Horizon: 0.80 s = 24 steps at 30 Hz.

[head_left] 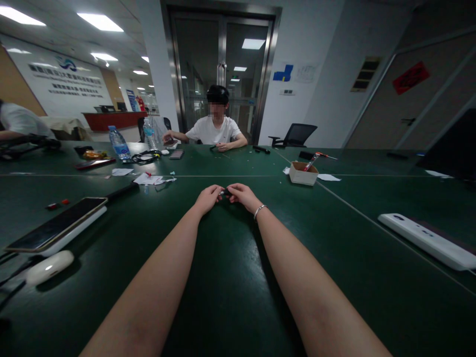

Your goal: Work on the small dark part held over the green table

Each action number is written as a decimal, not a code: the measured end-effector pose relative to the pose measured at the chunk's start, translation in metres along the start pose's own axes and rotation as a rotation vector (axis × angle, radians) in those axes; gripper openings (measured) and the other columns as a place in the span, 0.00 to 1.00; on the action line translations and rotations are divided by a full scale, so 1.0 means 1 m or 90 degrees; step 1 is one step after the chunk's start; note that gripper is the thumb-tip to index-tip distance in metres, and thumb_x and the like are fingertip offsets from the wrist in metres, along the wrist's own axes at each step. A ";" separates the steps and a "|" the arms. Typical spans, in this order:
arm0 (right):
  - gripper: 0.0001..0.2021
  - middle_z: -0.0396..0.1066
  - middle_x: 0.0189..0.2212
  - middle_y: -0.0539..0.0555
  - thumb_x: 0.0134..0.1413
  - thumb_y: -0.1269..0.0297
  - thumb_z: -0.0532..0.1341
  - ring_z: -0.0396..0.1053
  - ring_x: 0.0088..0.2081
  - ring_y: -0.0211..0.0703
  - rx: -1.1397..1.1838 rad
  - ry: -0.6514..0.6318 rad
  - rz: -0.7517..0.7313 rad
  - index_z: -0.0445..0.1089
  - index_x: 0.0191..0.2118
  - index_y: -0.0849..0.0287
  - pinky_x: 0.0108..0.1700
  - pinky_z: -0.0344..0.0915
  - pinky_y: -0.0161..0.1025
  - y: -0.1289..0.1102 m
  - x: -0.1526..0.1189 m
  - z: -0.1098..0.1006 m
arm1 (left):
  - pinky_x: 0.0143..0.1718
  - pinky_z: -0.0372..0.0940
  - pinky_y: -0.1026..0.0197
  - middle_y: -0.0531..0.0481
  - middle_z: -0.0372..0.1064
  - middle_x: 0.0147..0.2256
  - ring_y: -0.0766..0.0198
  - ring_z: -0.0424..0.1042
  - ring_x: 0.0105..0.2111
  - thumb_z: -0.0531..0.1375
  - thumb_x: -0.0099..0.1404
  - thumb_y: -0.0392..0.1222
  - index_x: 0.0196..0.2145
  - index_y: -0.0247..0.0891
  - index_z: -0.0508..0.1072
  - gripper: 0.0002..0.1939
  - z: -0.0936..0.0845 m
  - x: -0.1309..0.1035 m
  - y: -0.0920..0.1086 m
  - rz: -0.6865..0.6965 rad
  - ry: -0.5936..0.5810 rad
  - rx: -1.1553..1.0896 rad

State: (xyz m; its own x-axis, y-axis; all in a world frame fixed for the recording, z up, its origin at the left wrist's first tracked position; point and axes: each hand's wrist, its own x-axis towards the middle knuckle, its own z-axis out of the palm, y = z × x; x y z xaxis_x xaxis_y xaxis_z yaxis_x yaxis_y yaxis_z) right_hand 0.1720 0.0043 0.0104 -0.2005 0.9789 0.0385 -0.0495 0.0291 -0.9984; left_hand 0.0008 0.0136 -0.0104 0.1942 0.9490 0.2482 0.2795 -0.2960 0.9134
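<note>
Both of my hands meet over the green table [223,258], arms stretched forward. Between them is a small black object [225,192] with a lighter, shiny part at its left end; its exact kind is too small to make out. My left hand [208,201] pinches the shiny end between thumb and fingers. On the other side, my right hand [243,196] grips the black end, with a silver bracelet [259,211] at the wrist. The fingers cover much of the object.
At left lie a phone [59,223] on a white block and a white rounded case [50,267]. Paper scraps [148,179] and water bottles [119,143] stand beyond. A small box [303,174] and a white device [424,238] are right. A person [215,129] sits opposite.
</note>
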 end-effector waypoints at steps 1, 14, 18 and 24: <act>0.01 0.70 0.20 0.48 0.57 0.73 0.60 0.66 0.18 0.29 0.000 -0.001 0.000 0.68 0.36 0.63 0.23 0.68 0.27 0.000 0.000 0.000 | 0.30 0.62 0.64 0.48 0.71 0.33 0.67 0.67 0.29 0.55 0.61 0.46 0.40 0.38 0.74 0.14 0.000 0.000 0.000 0.001 0.001 -0.005; 0.02 0.71 0.21 0.49 0.55 0.72 0.62 0.66 0.18 0.30 0.014 0.002 0.005 0.68 0.35 0.63 0.22 0.67 0.27 0.001 0.000 0.001 | 0.27 0.60 0.65 0.52 0.66 0.25 0.68 0.64 0.25 0.53 0.62 0.48 0.42 0.37 0.73 0.16 0.000 0.000 -0.002 0.011 -0.017 0.003; 0.02 0.71 0.21 0.50 0.55 0.72 0.62 0.66 0.18 0.30 0.015 0.005 0.006 0.68 0.36 0.63 0.22 0.67 0.27 0.001 0.001 0.001 | 0.27 0.60 0.65 0.52 0.67 0.27 0.68 0.64 0.25 0.52 0.63 0.49 0.41 0.37 0.73 0.17 0.000 -0.001 0.001 -0.001 -0.007 0.008; 0.01 0.71 0.21 0.49 0.56 0.73 0.61 0.66 0.18 0.30 0.010 0.010 0.009 0.68 0.36 0.63 0.22 0.67 0.27 -0.001 0.000 0.001 | 0.28 0.60 0.65 0.50 0.68 0.28 0.68 0.64 0.26 0.51 0.62 0.46 0.40 0.36 0.73 0.16 0.000 -0.002 0.005 -0.014 -0.002 0.008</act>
State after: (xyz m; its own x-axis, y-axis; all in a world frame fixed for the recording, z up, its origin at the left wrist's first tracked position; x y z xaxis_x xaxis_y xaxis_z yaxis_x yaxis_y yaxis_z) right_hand 0.1709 0.0038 0.0114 -0.1855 0.9824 0.0241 -0.0620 0.0127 -0.9980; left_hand 0.0019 0.0102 -0.0066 0.1905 0.9549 0.2279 0.2959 -0.2772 0.9141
